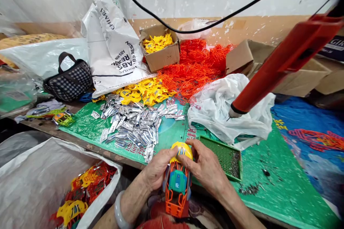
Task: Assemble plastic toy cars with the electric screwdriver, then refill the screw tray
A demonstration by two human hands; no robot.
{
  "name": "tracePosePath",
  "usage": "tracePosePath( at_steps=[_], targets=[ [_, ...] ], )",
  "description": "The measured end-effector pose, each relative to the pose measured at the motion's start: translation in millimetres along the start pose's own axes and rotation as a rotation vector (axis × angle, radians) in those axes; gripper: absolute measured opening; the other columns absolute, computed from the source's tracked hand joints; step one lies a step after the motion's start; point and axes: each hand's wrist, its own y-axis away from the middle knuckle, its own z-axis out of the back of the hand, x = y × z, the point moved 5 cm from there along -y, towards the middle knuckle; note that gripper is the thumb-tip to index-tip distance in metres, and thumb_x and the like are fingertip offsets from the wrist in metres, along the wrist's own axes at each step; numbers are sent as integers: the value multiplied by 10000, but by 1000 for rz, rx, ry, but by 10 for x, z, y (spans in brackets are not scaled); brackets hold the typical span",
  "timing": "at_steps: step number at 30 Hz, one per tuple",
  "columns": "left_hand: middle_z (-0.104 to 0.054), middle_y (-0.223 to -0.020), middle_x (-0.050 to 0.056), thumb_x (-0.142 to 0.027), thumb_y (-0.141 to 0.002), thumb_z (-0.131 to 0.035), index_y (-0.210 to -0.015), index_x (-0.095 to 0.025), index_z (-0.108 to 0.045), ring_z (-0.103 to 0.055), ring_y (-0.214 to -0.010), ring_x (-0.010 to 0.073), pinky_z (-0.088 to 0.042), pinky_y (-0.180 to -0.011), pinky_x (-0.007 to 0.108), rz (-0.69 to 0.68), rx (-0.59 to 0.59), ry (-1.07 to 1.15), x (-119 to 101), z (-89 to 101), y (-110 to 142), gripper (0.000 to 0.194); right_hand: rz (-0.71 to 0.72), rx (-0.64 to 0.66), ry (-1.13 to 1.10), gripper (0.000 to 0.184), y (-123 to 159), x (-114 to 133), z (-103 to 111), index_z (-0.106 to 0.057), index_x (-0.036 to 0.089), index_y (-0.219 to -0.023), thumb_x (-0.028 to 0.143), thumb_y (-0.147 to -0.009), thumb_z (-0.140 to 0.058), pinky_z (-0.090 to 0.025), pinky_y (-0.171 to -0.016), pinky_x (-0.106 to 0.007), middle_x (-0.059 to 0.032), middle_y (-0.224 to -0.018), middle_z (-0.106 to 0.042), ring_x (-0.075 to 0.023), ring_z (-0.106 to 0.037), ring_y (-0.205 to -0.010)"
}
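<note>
A toy car body (pixel 177 182) with a yellow hood, an orange frame and a teal middle part is held over my lap, at the table's front edge. My left hand (pixel 158 168) grips its left side, thumb on the yellow hood. On the other side, my right hand (pixel 205 162) has its thumb pressed on the hood and its fingers curled around the front end. The underside of the toy is hidden. Just beyond my hands lies a pile of shiny silver plates (pixel 134 125). A green tray (pixel 225 155) of small screws sits right of my right hand.
A red electric screwdriver (pixel 279 68) hangs at the right. Behind are yellow parts (pixel 145 91), orange frames (pixel 196 68), a cardboard box (pixel 163 57) and a white plastic bag (pixel 231 107). A white sack (pixel 40 175) with toy bodies stands lower left. Loose screws (pixel 249 189) lie near the tray.
</note>
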Motion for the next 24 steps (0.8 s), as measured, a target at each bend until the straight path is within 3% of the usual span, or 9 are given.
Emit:
tracePosePath(
  at_steps=[4, 8, 10, 13, 14, 15, 17, 19, 24],
  targets=[
    [-728, -680, 46, -246, -623, -869, -785, -92, -736, -638, -568, 141, -529, -586, 243, -36, -47, -2, 18, 42, -20, 260, 80, -47, 9, 328, 54, 16, -30, -625, 181, -1090, 428, -877, -594, -499, -727, -354, -97, -976, -669, -227, -634, -809],
    [-748, -689, 71, -326, -660, -857, -842, -99, -752, -676, -570, 168, -567, -581, 262, 9, -95, -38, -25, -13, 37, 309, 173, -6, -157, 373, 118, -22, 164, -602, 232, -1227, 385, -887, -619, -516, -706, -301, -40, -939, -630, -173, -605, -787],
    [-755, -691, 77, -361, -631, -876, -866, -103, -758, -687, -572, 178, -576, -564, 260, -1, -128, -83, -92, -35, 77, 368, 157, -252, -220, 368, 159, -121, 551, -590, 262, -1244, 349, -889, -627, -514, -703, -294, -18, -929, -615, -152, -592, -763],
    [-761, -690, 83, -383, -587, -897, -839, -105, -770, -687, -567, 178, -570, -539, 243, -16, -141, -147, -147, -63, 106, 397, 114, -875, -179, 315, 261, -327, 1334, -618, 255, -1167, 335, -866, -664, -502, -778, -337, -25, -970, -595, -161, -589, -830],
    [-759, -684, 85, -391, -591, -894, -828, -101, -774, -678, -557, 170, -561, -531, 234, -13, -133, -171, -140, -72, 106, 393, 156, -1035, -168, 374, 264, -373, 1559, -610, 251, -1176, 358, -830, -704, -501, -789, -351, -30, -998, -589, -171, -591, -862],
    [-757, -680, 86, -400, -604, -886, -827, -99, -778, -669, -547, 163, -552, -525, 227, -7, -120, -193, -121, -79, 101, 389, 194, -1108, -151, 468, 210, -413, 1743, -591, 252, -1208, 392, -788, -742, -504, -799, -361, -49, -1083, -581, -189, -594, -926],
    [-756, -685, 91, -421, -641, -860, -850, -97, -786, -657, -547, 159, -537, -526, 225, 14, -80, -237, -58, -95, 89, 392, 241, -1075, -130, 686, -37, -478, 2003, -517, 254, -1312, 454, -715, -788, -505, -836, -377, -97, -1264, -529, -241, -560, -1110],
    [-760, -718, 101, -438, -687, -825, -881, -97, -790, -656, -577, 167, -534, -556, 235, 31, -27, -289, 8, -113, 82, 393, 276, -934, -163, 787, -373, -502, 2130, -445, 264, -1380, 496, -705, -776, -509, -855, -391, -113, -1340, -509, -264, -532, -1199],
    [-751, -740, 101, -393, -719, -799, -922, -107, -791, -662, -660, 192, -528, -612, 245, 74, 10, -354, 93, -108, 97, 350, 207, -470, -438, 649, -1056, -390, 2007, -532, 199, -1259, 452, -704, -755, -548, -748, -392, -75, -1161, -650, -219, -657, -982]
  ],
)
